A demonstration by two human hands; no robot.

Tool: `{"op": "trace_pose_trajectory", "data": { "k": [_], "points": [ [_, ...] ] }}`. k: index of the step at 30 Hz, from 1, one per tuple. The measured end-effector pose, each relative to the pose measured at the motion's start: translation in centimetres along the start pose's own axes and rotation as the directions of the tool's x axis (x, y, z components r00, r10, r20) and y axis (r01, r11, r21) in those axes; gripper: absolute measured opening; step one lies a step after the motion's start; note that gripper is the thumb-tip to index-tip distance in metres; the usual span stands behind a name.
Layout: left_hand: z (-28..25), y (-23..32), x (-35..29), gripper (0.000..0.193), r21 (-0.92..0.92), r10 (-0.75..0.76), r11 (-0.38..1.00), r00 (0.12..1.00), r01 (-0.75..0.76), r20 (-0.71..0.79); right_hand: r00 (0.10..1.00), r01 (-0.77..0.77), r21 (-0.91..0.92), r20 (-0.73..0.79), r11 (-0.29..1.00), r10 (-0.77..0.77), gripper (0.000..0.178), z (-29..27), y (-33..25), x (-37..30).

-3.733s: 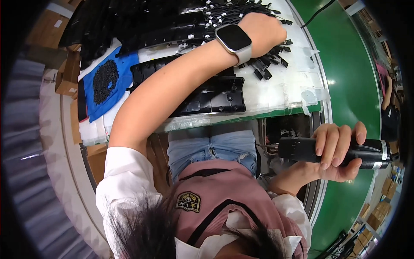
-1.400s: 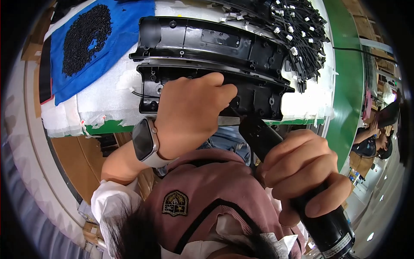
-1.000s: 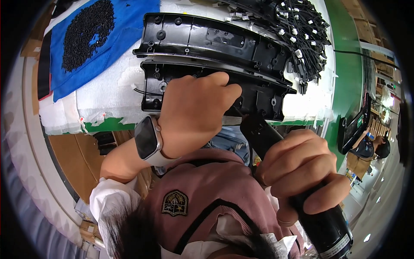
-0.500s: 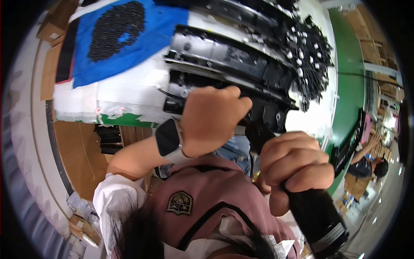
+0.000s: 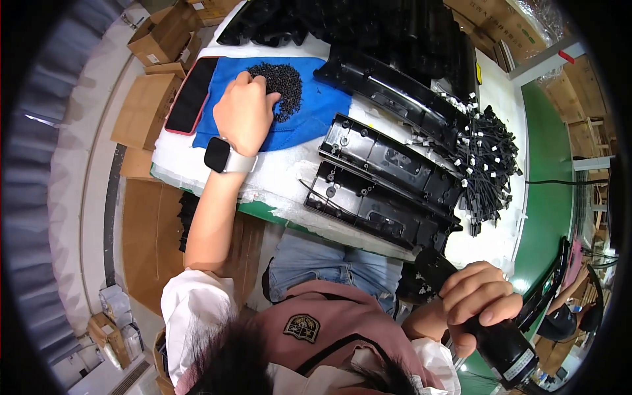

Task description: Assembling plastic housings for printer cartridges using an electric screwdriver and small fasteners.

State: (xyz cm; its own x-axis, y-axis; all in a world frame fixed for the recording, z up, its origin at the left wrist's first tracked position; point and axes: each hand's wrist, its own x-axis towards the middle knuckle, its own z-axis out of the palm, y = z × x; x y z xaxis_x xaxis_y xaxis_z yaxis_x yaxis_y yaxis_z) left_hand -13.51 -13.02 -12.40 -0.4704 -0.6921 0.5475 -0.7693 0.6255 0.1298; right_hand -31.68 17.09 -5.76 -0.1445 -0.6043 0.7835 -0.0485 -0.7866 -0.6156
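My left hand (image 5: 243, 113) reaches down at the near left side of a pile of small black screws (image 5: 289, 92) on a blue cloth (image 5: 309, 128). Its fingers are curled and closed, and the fingertips are hidden, so whatever they hold does not show. My right hand (image 5: 482, 296) is wrapped round a black electric screwdriver (image 5: 503, 349), tilted with its front end near the table's edge. Close to that end lies a long black plastic housing (image 5: 375, 207), its hollow side up, with a thin black cable at its left end.
A second open housing (image 5: 395, 158) and a third housing (image 5: 395, 89) lie farther back. A heap of black cables with white connectors (image 5: 490, 164) sits at their right ends. Left of the cloth is a red-edged phone (image 5: 191, 95). Another person (image 5: 563, 319) works at far right.
My left hand has left the nearest housing and moved left and away to the screw pile. The right hand still grips the screwdriver, now slightly lower in view. The head view has shifted.
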Motion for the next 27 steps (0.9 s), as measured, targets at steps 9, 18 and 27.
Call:
{"op": "trace_pose_trajectory", "data": {
  "k": [9, 18, 27],
  "points": [
    [0.8, -1.0, 0.8, 0.008, -0.213, -0.026, 0.977, 0.995, 0.004, -0.099, 0.991, -0.104, -0.013, 0.078, 0.994, 0.105, 0.038, -0.2, 0.6, 1.0],
    [0.5, -1.1, 0.9, 0.015, -0.375, -0.105, 0.922, 0.994, 0.093, -0.013, 0.984, -0.165, -0.077, 0.049, 0.983, 0.17, 0.041, -0.1, 0.5, 1.8],
    [-0.4, 1.1, -1.4, 0.017, -0.87, -0.063, -0.087, 0.869, 0.486, 0.492, 0.968, -0.012, -0.08, -0.25, 0.997, -0.009, 0.042, 0.9, 1.4, 2.2]
  ]
}}
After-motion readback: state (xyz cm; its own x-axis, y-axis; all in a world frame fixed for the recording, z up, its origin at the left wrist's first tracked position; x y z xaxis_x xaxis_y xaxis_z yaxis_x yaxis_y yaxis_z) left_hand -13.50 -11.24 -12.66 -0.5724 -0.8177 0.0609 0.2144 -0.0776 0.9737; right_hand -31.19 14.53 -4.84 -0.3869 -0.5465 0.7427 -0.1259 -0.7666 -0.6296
